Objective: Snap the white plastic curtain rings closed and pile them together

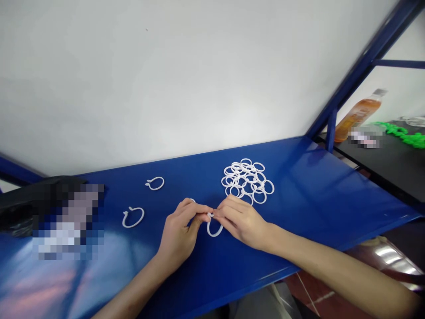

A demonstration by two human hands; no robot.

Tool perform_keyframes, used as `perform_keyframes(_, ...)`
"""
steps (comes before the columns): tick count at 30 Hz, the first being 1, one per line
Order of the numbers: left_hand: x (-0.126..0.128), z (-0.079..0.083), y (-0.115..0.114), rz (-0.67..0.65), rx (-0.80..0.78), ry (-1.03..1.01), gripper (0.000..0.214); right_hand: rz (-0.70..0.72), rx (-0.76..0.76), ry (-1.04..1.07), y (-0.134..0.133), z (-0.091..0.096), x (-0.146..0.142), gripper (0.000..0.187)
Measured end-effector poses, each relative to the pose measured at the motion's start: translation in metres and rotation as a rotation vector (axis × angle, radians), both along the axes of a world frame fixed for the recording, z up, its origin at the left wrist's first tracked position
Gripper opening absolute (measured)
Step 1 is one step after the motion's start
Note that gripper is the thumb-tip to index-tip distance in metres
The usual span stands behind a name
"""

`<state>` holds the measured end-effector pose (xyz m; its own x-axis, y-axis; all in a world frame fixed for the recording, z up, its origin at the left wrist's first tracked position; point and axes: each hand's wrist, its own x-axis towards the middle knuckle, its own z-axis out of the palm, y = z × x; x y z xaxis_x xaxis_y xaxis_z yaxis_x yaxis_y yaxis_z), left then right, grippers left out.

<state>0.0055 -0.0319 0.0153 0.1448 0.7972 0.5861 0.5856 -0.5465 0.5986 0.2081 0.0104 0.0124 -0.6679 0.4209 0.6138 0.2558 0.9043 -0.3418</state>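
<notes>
Between my hands is a white plastic ring [215, 235], its loop hanging down toward me. My left hand [182, 228] pinches the ring's upper end from the left. From the right, my right hand [244, 221] pinches it at the same spot; the fingertips nearly meet and cover the joint. Behind my right hand lies a pile of closed white rings [259, 197]. Two separate rings lie to the left: an open ring [143, 217] with a gap between its ends, and another ring [163, 184] farther back. A bit of white [191, 200] shows behind my left hand.
The blue metal table [282, 159] stands against a pale wall [166, 79]. A dark plastic bag [16, 208] lies at the left, beside a blurred item [76, 217]. Right of the blue frame post [332, 128], a bottle of orange drink [360, 113] and green stringy material [398, 133] occupy a black table.
</notes>
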Motion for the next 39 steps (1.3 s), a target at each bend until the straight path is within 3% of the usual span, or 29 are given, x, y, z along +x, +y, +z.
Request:
perform_keyframes(7,-0.001,0.002,0.001,-0.1,0.033,0.023,0.02,0.037,-0.022,-0.012,0.0,0.002,0.001,0.016)
perform_keyframes(16,-0.008,0.007,0.002,-0.216,-0.234,0.018,0.024,0.038,0.06,-0.084,-0.001,-0.001,0.001,0.023)
perform_keyframes(21,-0.006,0.008,0.0,-0.167,-0.299,0.003,0.021,-0.004,0.031,-0.005,0.001,-0.003,0.0,0.015)
perform_keyframes(24,-0.003,0.005,-0.001,-0.102,-0.32,-0.02,0.012,-0.115,0.026,0.054,0.004,-0.003,0.0,0.013)
perform_keyframes(26,-0.002,0.003,0.0,-0.063,-0.325,-0.034,0.019,-0.198,0.033,0.085,0.006,-0.003,0.0,0.013)
perform_keyframes(29,-0.002,0.003,0.001,-0.051,-0.298,0.005,0.009,-0.225,0.005,0.099,0.008,0.0,0.002,0.012)
perform_keyframes(31,-0.003,0.004,0.001,-0.051,-0.239,0.058,0.01,-0.177,-0.033,0.093,0.009,0.003,0.004,0.006)
perform_keyframes(35,-0.006,0.006,0.002,-0.05,-0.064,0.155,0.009,-0.046,-0.058,0.111,0.009,0.009,0.008,0.021)
perform_keyframes(39,-0.007,0.003,0.004,-0.061,0.036,0.221,0.01,0.042,-0.148,0.067,0.008,0.01,0.009,0.014)
